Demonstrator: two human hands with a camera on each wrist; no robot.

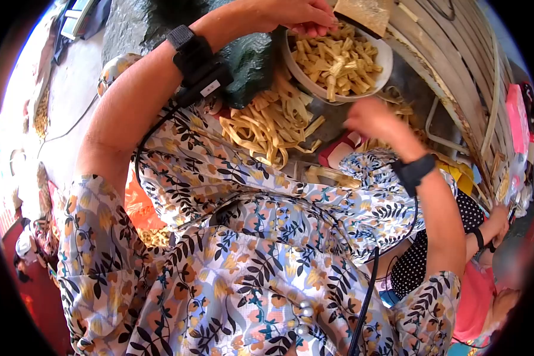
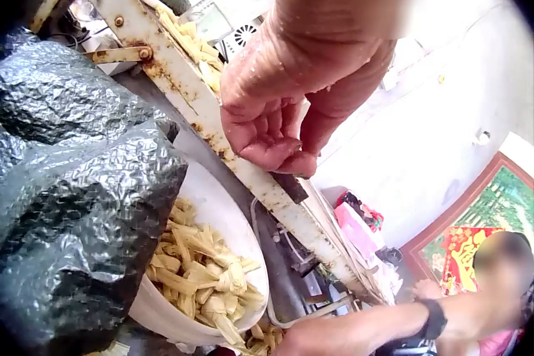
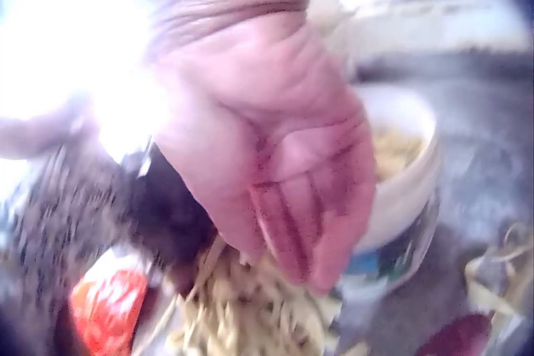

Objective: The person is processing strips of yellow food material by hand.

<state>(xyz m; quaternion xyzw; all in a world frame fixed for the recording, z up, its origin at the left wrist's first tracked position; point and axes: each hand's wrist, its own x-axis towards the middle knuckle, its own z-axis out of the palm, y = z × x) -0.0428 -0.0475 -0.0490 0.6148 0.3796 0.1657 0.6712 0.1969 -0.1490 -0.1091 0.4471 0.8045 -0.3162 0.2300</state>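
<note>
My left hand (image 1: 305, 16) is raised over the far rim of a white bucket (image 1: 387, 65), fingers curled so thumb and fingertips meet. In the left wrist view nothing shows between those fingertips. The bucket holds many short, folded pale-yellow pieces (image 1: 338, 62). Just below its near rim is my right hand (image 1: 377, 121), blurred. The right wrist view shows its palm (image 3: 275, 131) with fingers loosely extended and nothing in them. A heap of long pale-yellow strips (image 1: 267, 121) lies between the bucket and my lap. Beside the left hand stands a wooden block (image 1: 365, 15).
A dark green plastic sheet (image 1: 252, 65) is left of the bucket. A slatted wooden bench (image 1: 451, 65) with a rusty metal frame (image 2: 179, 97) runs along the right. Another person's arm (image 1: 489, 228) is at the lower right. An orange-red bag (image 1: 141, 204) lies by my left side.
</note>
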